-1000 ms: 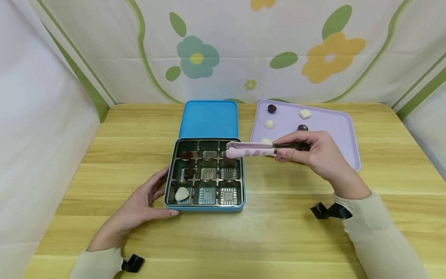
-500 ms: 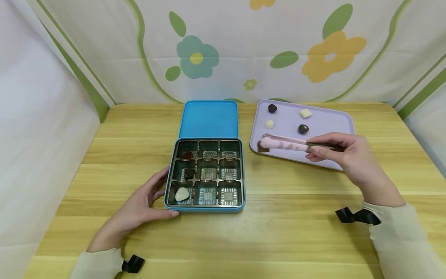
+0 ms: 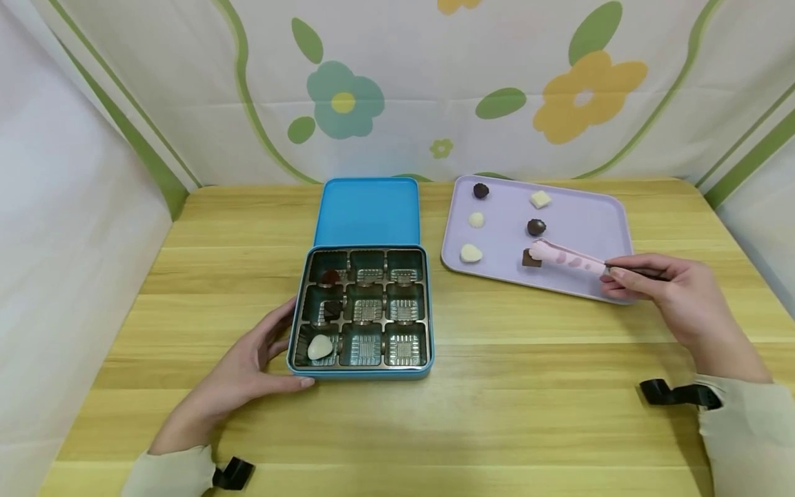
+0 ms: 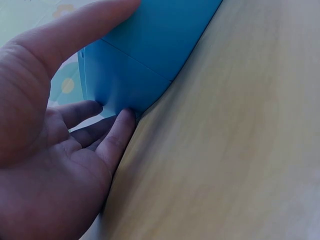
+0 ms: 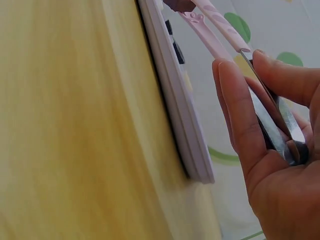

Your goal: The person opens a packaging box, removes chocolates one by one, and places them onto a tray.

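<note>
My right hand (image 3: 680, 297) grips a pair of tongs (image 3: 574, 260) with pink paw-shaped tips. A square brown chocolate (image 3: 531, 258) sits at those tips, over the front part of the lilac tray (image 3: 577, 283); the right wrist view catches the chocolate (image 5: 180, 5) at its top edge. With the thumb along the front and fingers against the left side, my left hand (image 3: 232, 383) holds the corner of a blue tin (image 3: 366, 375). Its left column of compartments contains a reddish-brown piece (image 3: 330, 277), a dark square chocolate (image 3: 332, 310) and a white chocolate (image 3: 319, 347).
Behind the tin lies its blue lid (image 3: 368, 210). On the tray are a dark fluted chocolate (image 3: 481, 190), a white square (image 3: 540, 199), a white dome (image 3: 476, 219), a round dark chocolate (image 3: 537, 227) and a white rounded piece (image 3: 470, 253). A flowered cloth (image 3: 404, 90) hangs behind the table.
My right hand has carried the tongs and brown chocolate rightward, from above the tin's back right compartment to above the tray. My left hand keeps its place on the tin.
</note>
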A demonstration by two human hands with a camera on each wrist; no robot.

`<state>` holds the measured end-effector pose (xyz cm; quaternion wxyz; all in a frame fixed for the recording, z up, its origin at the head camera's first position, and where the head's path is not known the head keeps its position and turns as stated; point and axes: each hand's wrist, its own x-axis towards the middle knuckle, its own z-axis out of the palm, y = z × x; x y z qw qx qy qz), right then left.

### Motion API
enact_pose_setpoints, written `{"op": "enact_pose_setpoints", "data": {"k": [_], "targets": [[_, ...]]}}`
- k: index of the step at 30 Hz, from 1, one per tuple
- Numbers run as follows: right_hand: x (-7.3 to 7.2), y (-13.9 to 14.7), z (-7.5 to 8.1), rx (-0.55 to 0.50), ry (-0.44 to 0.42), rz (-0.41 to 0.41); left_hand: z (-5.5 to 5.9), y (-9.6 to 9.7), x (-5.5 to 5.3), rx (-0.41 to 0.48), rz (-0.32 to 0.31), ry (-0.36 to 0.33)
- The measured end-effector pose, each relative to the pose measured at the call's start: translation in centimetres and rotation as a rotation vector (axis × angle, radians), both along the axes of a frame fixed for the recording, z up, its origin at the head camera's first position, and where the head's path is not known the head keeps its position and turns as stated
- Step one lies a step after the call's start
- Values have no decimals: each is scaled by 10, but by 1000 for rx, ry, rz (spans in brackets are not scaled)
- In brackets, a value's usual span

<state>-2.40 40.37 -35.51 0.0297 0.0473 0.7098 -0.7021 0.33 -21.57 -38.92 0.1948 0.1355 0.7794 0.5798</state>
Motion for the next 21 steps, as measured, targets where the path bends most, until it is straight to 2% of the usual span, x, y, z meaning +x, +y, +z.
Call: {"op": "enact_pose_setpoints", "data": {"k": [4,11,21], "targets": [[-2,7,-3,-37,-44,6,0,0,0,2,-2,-4],[-5,10,-5,-49,-97,-45,-1,0,0,9,1,-13],[-6,14,-4,-77,-85,-84,-3,-1,-2,23,-11,22]]}}
